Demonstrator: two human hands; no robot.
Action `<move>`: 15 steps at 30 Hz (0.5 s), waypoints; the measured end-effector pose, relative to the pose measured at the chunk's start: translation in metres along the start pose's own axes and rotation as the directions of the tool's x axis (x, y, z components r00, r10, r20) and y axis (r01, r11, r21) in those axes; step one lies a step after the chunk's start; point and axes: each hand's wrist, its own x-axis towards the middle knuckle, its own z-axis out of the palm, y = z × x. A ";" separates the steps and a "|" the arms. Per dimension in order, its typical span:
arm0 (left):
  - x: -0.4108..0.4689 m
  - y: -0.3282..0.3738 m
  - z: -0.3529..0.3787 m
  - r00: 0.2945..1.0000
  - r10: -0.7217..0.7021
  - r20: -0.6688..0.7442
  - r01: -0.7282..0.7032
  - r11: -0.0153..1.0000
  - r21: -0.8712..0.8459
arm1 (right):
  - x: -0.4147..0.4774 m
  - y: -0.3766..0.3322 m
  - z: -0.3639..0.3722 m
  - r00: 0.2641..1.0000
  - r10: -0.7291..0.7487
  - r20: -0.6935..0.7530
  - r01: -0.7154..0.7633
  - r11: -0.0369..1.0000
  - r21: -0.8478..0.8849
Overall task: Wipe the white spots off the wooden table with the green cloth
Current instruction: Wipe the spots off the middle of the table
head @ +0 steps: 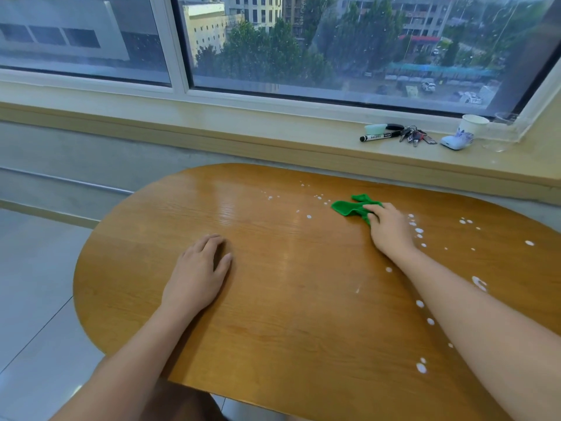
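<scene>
Head view: my right hand [390, 229] presses the bunched green cloth [352, 207] flat-fingered on the wooden table [273, 299]; white spots [419, 230] lie just right; my left hand [197, 275] rests spread, well apart.

A wide white-framed window [182, 41] ran across the far wall, looking down on trees, buildings and parked cars in grey daylight. Below it lay a pale cream sill [243, 123] carrying a marker [379, 136], keys [416, 136] and a paper cup [473, 124]. Light grey tiles [36, 284] covered the floor at left.
</scene>
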 end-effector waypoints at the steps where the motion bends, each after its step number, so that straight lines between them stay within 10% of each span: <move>1: 0.000 0.000 0.000 1.000 0.000 0.000 0.000 1.000 -0.001 | -0.002 -0.009 0.005 1.000 0.022 -0.015 -0.022 1.000 -0.019; 8: 0.002 -0.003 0.001 1.000 0.011 0.004 -0.011 1.000 0.004 | -0.063 -0.113 0.033 0.953 -0.257 0.163 0.254 0.966 0.040; 15: 0.005 -0.008 0.005 1.000 0.018 -0.019 -0.018 1.000 0.000 | -0.108 -0.167 0.046 0.613 -0.706 0.355 0.708 0.690 0.149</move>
